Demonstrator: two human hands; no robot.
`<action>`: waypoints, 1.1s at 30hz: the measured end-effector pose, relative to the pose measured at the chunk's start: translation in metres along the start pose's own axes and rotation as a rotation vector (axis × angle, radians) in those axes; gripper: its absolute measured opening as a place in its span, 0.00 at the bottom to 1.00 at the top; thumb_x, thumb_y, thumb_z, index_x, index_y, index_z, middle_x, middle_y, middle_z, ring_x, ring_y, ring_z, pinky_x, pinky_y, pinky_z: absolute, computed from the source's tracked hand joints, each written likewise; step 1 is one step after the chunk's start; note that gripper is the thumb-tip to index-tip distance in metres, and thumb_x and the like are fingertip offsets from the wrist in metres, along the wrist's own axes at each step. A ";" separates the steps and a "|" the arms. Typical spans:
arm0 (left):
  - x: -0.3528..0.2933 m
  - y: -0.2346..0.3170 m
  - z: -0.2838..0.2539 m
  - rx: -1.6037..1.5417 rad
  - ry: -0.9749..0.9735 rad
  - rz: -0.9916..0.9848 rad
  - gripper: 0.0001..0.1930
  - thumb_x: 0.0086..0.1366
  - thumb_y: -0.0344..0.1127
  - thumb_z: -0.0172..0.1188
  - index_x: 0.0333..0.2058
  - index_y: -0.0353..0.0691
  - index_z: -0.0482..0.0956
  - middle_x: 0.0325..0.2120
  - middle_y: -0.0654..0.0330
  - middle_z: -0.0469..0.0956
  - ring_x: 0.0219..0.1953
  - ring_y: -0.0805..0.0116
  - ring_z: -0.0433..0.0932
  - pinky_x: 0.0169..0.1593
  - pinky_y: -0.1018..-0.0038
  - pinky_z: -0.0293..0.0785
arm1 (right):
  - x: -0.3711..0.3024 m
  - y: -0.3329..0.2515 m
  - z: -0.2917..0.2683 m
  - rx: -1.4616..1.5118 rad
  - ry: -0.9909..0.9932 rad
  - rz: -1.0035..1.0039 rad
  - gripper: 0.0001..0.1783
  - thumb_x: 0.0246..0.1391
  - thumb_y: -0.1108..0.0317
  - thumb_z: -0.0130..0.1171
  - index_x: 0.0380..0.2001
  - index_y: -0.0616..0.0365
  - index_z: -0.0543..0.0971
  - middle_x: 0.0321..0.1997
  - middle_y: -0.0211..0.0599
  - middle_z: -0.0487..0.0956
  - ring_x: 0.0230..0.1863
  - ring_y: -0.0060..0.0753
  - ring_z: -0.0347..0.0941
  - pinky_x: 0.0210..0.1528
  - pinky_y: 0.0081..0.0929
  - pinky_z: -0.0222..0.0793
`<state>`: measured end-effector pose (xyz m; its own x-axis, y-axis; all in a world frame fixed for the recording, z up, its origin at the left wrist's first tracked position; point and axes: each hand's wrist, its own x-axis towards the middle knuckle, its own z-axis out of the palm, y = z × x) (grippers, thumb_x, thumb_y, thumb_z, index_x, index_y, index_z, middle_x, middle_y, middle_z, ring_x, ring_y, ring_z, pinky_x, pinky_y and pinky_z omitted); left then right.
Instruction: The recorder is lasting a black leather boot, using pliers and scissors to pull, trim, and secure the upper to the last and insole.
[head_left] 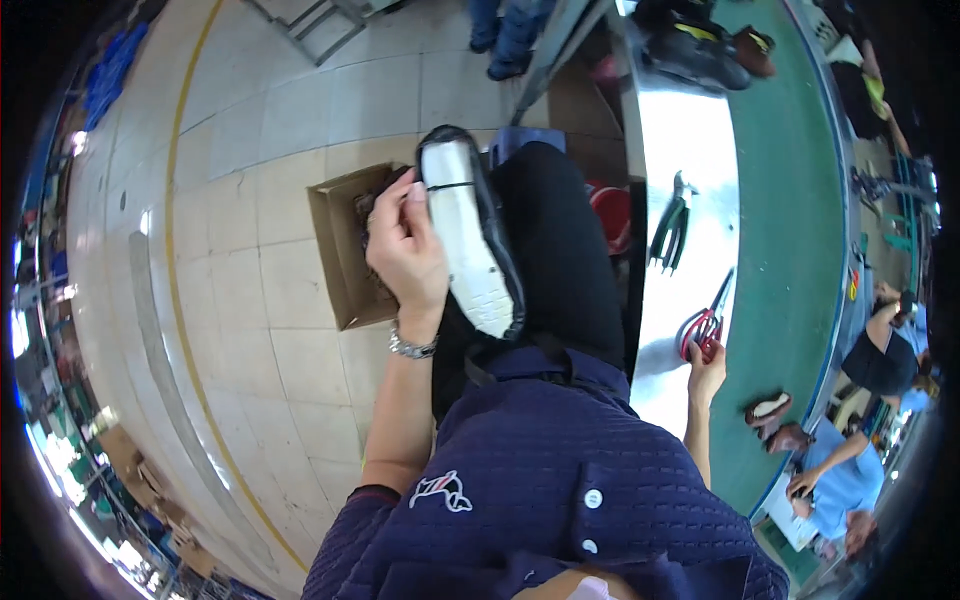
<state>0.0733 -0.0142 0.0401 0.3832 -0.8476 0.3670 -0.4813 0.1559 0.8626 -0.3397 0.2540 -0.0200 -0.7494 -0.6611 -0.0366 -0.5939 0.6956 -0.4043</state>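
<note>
A black shoe upper [460,230] rests over my lap with its pale, sole-shaped underside turned up. A dark line crosses that underside near the toe. My left hand [408,245] is closed on the shoe's left edge, with thumb and fingers pinching it. Off to the right, my right hand [708,368] has its fingers closed at the red handles of a pair of scissors [702,328]. The scissors lie on a shiny metal bench strip [690,130], blades pointing away from me. Farther along that strip are pincers with dark green handles [672,228].
An open cardboard box [330,255] with dark contents stands on the tiled floor left of my legs. Dark shoes [695,50] sit at the bench's far end. Beyond the strip runs a green surface [790,240] with brown shoes [780,425], near a person in blue [845,470].
</note>
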 end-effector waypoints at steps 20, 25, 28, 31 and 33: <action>-0.005 -0.004 0.000 -0.022 0.061 0.032 0.06 0.68 0.30 0.56 0.38 0.34 0.78 0.33 0.58 0.81 0.31 0.73 0.77 0.35 0.78 0.73 | -0.051 -0.348 0.000 0.717 -1.595 0.201 0.39 0.58 0.30 0.42 0.37 0.61 0.75 0.19 0.22 0.63 0.17 0.15 0.60 0.19 0.14 0.59; 0.004 0.005 -0.001 0.121 0.081 0.197 0.03 0.65 0.27 0.57 0.35 0.35 0.77 0.33 0.57 0.81 0.33 0.64 0.78 0.37 0.74 0.73 | -0.066 -0.341 0.007 0.531 -1.222 -0.091 0.27 0.63 0.46 0.51 0.20 0.59 0.73 0.14 0.24 0.66 0.16 0.16 0.61 0.19 0.21 0.59; 0.010 0.005 -0.002 0.211 0.072 0.342 0.01 0.62 0.24 0.57 0.32 0.35 0.75 0.31 0.58 0.80 0.33 0.60 0.77 0.39 0.71 0.72 | -0.051 -0.320 -0.007 0.602 -1.023 -0.158 0.18 0.60 0.57 0.59 0.22 0.58 0.73 0.16 0.20 0.64 0.18 0.13 0.59 0.20 0.20 0.56; 0.010 0.005 -0.008 0.142 0.001 0.149 0.00 0.63 0.24 0.57 0.33 0.34 0.76 0.29 0.58 0.79 0.28 0.62 0.77 0.33 0.72 0.73 | -0.014 -0.271 -0.018 0.596 -0.767 -0.194 0.20 0.59 0.51 0.59 0.25 0.58 0.76 0.17 0.20 0.67 0.18 0.14 0.60 0.21 0.16 0.53; 0.008 0.014 -0.010 0.043 0.055 0.162 0.01 0.64 0.24 0.56 0.33 0.34 0.76 0.29 0.57 0.79 0.26 0.65 0.76 0.31 0.74 0.73 | 0.015 -0.215 -0.012 0.341 -0.470 -0.078 0.18 0.59 0.56 0.60 0.38 0.64 0.80 0.21 0.29 0.73 0.23 0.19 0.65 0.27 0.20 0.58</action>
<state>0.0772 -0.0137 0.0583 0.3398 -0.7842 0.5192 -0.5731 0.2651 0.7754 -0.2269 0.0981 0.0774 -0.4504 -0.8148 -0.3649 -0.4560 0.5613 -0.6907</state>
